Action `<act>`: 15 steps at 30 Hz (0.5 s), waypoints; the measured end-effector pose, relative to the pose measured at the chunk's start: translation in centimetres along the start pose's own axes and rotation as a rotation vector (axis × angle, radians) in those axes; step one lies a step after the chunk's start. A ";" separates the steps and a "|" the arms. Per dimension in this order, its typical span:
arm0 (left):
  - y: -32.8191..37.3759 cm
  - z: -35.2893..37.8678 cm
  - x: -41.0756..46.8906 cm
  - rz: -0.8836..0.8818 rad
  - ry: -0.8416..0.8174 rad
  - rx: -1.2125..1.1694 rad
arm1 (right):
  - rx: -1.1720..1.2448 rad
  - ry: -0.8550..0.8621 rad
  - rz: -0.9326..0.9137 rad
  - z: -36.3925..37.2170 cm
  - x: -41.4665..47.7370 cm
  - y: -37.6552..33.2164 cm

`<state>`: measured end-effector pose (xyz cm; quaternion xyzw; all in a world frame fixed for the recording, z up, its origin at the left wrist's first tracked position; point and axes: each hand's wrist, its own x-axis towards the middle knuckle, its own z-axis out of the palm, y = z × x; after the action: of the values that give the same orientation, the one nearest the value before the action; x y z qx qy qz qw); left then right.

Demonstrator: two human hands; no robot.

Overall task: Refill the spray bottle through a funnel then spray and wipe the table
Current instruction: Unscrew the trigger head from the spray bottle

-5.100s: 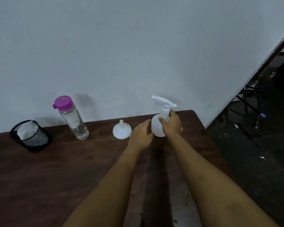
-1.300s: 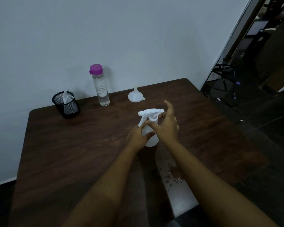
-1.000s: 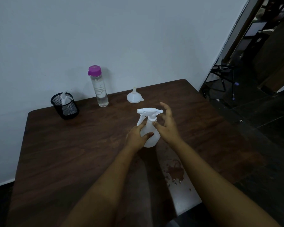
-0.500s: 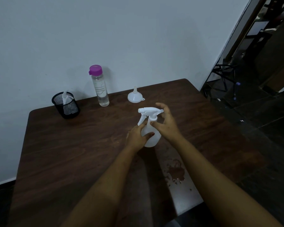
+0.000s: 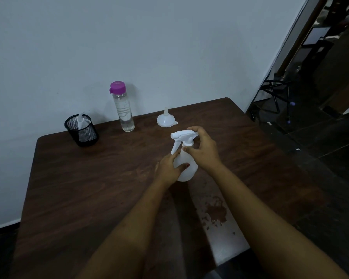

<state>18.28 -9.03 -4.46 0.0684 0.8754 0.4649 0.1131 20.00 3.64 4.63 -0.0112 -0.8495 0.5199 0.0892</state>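
Round-bellied translucent white plastic spray bottle stands on dark woodgrain table. Left hand grips its belly, right hand its collar.

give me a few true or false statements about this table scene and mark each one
The left hand grips the spray bottle by its body. True.
The funnel sits in the spray bottle's neck. False: it stands spout up on the table, apart.
The water bottle has its purple cap on. True.
The right hand holds the funnel. False: its fingers curl round the spray bottle's top.
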 end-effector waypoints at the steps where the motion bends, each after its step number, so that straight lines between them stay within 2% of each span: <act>1: 0.0 0.0 0.0 0.000 0.004 -0.009 | 0.021 -0.004 -0.009 -0.2 0.1 -0.1; 15: 0.9 -0.4 -0.3 -0.005 0.036 0.078 | 0.112 0.035 -0.037 -2.5 1.4 -3.1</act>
<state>18.46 -8.92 -3.49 0.0623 0.8949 0.4314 0.0957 19.24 4.57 8.65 0.0005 -0.8174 0.5646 0.1143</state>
